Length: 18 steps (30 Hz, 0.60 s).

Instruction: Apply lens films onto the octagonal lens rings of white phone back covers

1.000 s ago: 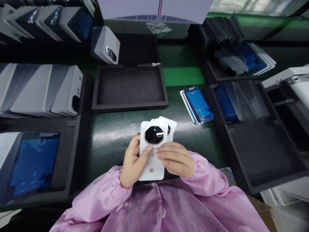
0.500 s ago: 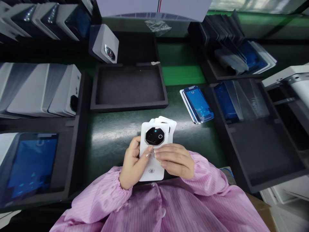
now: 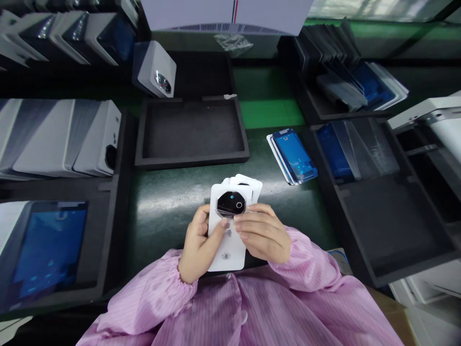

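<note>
Your left grip [image 3: 199,244] holds a flat white phone-shaped panel with rounded corners [image 3: 229,246]: thumb across its face, other fingers at and behind its left edge. Panel lies between your two grips, its top end pointing away from you. A glossy black octagonal window [image 3: 231,203] fills much of that end, just past your left thumb tip; a pale streak crosses its lower part, film or glare, cannot tell.

Your right grip [image 3: 264,234]: fingers drawn close together, tips touching the panel's face beside your left thumb. Whether they pinch anything, cannot tell. Just beyond them, more white round-cornered panels [image 3: 256,184] fan out behind the held one; how these are supported is hidden.

Around you: beyond and right of your right grip, a small stack of blue and white phone-shaped sheets [image 3: 295,154] on the dark green counter [image 3: 162,192]. Straight beyond your left grip, a shallow matte black tray [image 3: 192,161]. Well left of that grip, a row of upright white and dark panels [image 3: 54,139]. Far right of your right grip, blue and clear plastic sleeves [image 3: 365,149] in a second black tray [image 3: 389,235]
</note>
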Tool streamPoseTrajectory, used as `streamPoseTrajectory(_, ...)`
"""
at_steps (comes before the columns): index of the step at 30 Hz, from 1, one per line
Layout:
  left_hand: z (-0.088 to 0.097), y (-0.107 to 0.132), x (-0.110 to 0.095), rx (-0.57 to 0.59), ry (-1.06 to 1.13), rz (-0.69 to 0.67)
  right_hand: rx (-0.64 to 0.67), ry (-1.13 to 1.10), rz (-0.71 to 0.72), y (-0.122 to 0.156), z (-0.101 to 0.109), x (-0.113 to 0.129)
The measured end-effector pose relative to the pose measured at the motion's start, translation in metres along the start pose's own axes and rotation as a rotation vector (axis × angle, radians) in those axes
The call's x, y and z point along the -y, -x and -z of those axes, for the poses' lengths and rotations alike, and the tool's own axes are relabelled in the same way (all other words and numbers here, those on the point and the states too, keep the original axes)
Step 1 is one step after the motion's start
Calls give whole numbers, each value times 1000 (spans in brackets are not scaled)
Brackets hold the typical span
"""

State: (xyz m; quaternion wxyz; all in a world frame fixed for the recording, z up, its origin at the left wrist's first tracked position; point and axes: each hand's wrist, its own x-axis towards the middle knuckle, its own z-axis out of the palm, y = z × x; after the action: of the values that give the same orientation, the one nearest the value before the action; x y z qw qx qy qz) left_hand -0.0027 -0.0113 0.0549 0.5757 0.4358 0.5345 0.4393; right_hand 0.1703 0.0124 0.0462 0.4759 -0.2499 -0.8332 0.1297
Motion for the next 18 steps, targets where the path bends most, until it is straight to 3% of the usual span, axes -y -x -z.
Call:
streamPoseTrajectory(8,-1,1,5,114,41,102,-193,241,-248,-9,1,-7)
streamPoseTrajectory(13,-4,3,9,239,-145,2,181,19,-326,-16,27,-24)
streamPoseTrajectory(16,-5,1,10,287,-321,-105,245,-28,-396,-17,41,-38)
streamPoseTrajectory(18,-4,-1,12,247,-437,-224,261,-7,-447,-17,45,-47)
